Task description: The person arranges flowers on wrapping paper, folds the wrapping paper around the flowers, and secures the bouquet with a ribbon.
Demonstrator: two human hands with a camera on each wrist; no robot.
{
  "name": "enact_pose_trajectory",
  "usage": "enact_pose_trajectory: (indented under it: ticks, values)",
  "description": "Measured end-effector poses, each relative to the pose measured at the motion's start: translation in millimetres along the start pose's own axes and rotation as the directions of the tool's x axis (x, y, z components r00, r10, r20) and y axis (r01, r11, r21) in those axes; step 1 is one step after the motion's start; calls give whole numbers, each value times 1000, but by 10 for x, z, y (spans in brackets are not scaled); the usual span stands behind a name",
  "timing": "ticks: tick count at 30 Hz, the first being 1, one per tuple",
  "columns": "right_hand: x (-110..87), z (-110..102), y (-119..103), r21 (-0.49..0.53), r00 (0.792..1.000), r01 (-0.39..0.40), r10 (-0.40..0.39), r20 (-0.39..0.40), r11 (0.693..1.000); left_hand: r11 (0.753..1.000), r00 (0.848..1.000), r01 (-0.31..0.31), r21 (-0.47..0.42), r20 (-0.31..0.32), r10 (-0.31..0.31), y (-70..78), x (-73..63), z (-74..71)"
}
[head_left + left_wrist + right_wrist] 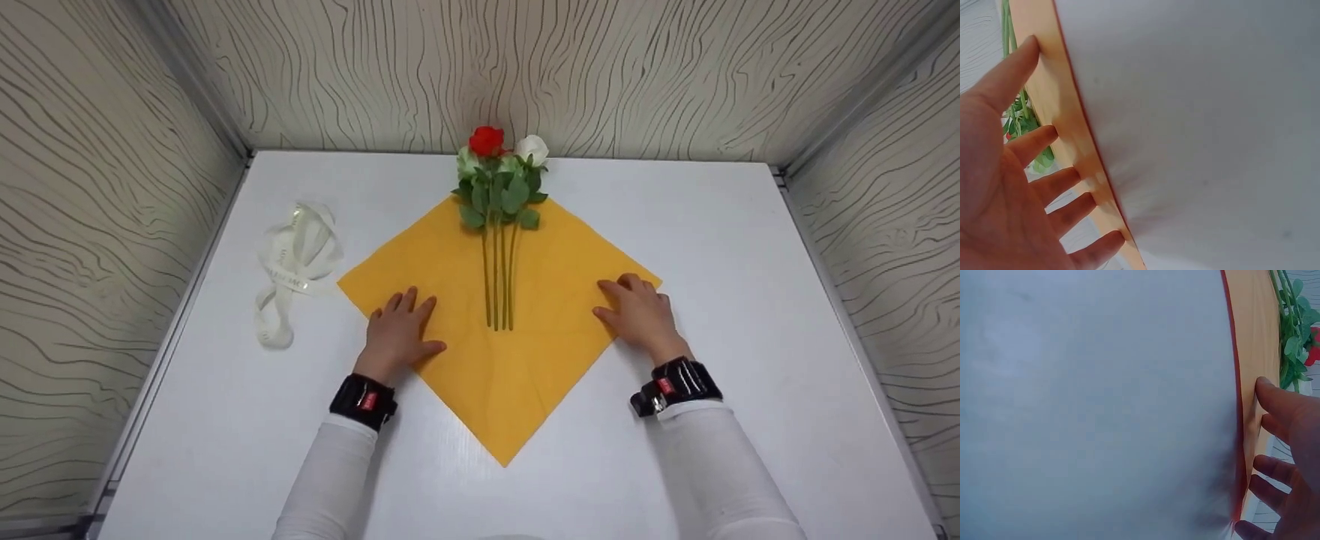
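Observation:
A yellow wrapping sheet (502,397) lies like a diamond on the table, one corner toward me. Artificial roses rest over its far corner: a red rose (487,141), a white rose (533,150) and pale green blooms, with leaves (516,193) and bare stems running toward me. My left hand (397,337) is spread on the sheet's left edge, its fingertips (1047,135) touching the sheet. On the right edge, near the side corner, rests my right hand (640,311), fingers loosely bent and thumb apart. Neither hand holds anything.
A loose pile of whitish printed ribbon (289,262) lies left of the sheet. The white table (750,247) meets wood-patterned panels (375,75) at the back and both sides.

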State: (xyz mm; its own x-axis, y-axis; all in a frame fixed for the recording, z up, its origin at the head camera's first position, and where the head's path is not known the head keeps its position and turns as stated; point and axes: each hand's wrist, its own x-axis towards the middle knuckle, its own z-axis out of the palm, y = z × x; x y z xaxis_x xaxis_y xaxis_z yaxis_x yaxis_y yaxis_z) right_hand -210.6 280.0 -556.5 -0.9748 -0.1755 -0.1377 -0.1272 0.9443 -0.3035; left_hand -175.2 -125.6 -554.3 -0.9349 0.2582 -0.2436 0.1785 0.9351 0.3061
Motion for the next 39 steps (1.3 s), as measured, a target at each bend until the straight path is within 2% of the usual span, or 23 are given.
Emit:
enact_pose_trajectory:
  ticks: [3,6,9,12,15,17,22,28,31,34,39]
  values:
    - [-9,5,-36,-44,998,46,-48,-42,998,1000,1000,-2,8,-8,2,-7,16,10]
    - [-55,6,-131,-39,988,139,-142,-68,989,1000,1000,-4,16,-20,5,-11,31,13]
    - [-136,12,-253,105,970,238,-241,22,966,1000,1000,-8,13,-29,8,-8,41,12]
    - [-222,44,-374,273,931,274,-325,164,922,1000,999,-7,3,-32,8,-12,44,10]
    - [-288,96,-445,306,895,296,-374,242,905,1000,1000,-6,0,-31,6,-14,46,10]
    - [-313,127,-468,288,885,317,-391,252,904,1000,999,-12,1,-35,12,-14,46,9]
    - [-322,153,-487,267,886,328,-393,246,906,1000,999,-19,8,-36,19,-16,46,9]
    - [-286,162,-457,317,880,338,-417,227,886,999,999,-32,-10,-1,32,-56,48,4]
    - [-259,178,-413,367,875,350,-440,201,862,997,998,-53,-60,37,55,-118,49,-5]
    - [-229,179,-380,421,877,338,-444,183,841,985,992,-93,-148,72,104,-207,38,-39]
    - [-177,164,-360,497,903,240,-380,201,834,948,965,-155,-277,163,206,-358,-11,-153]
